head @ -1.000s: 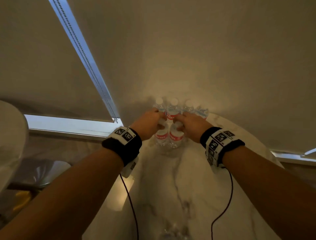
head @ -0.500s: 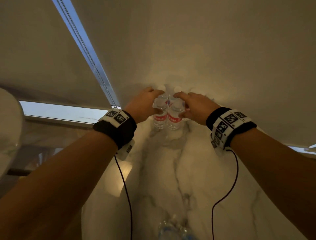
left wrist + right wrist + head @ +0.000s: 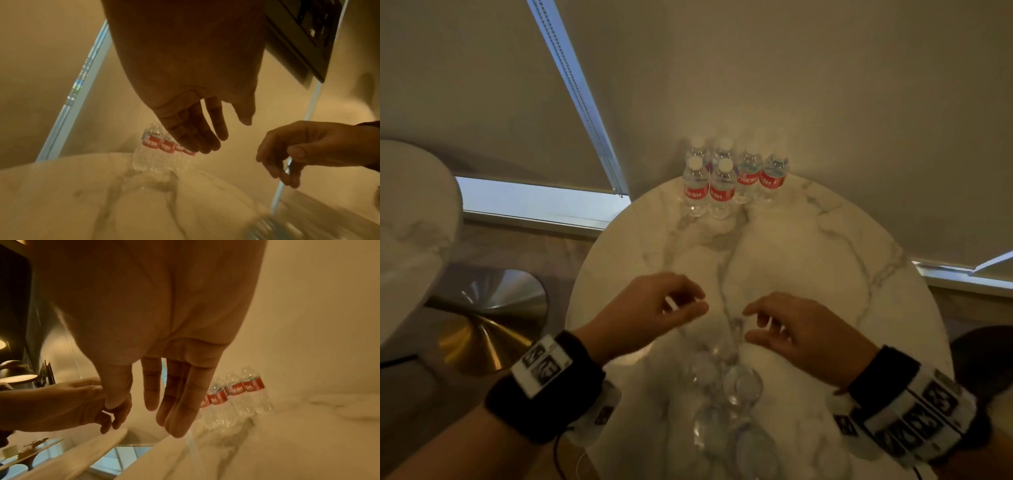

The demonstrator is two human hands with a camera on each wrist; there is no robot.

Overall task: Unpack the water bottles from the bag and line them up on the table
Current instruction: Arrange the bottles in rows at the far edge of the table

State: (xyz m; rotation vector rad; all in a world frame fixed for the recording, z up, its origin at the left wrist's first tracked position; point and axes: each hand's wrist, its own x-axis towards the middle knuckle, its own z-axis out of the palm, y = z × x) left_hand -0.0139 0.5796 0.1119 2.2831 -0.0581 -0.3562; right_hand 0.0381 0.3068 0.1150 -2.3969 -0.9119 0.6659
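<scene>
Several clear water bottles (image 3: 722, 185) with red labels stand bunched at the far edge of the round marble table (image 3: 825, 274); they show again in the wrist views as bottles (image 3: 160, 146) and bottles (image 3: 236, 394). My left hand (image 3: 688, 303) and right hand (image 3: 753, 323) hover over the table's middle, well short of the bottles. Both are empty with loosely bent fingers. The left fingers (image 3: 195, 138) and right fingers (image 3: 174, 402) look relaxed and nearly straight. A clear plastic bag (image 3: 726, 404) with blurred bottle shapes lies at the near edge, below my hands.
A second marble table (image 3: 410, 222) stands at the left, with a brass pedestal base (image 3: 482, 329) on the floor between the two tables. Drawn roller blinds (image 3: 482, 85) sit right behind the bottles. A dark object (image 3: 979, 359) is at the table's right edge.
Both hands have released the two front bottles at the far edge and pulled back toward me to the table's middle. Those bottles now stand on their own.
</scene>
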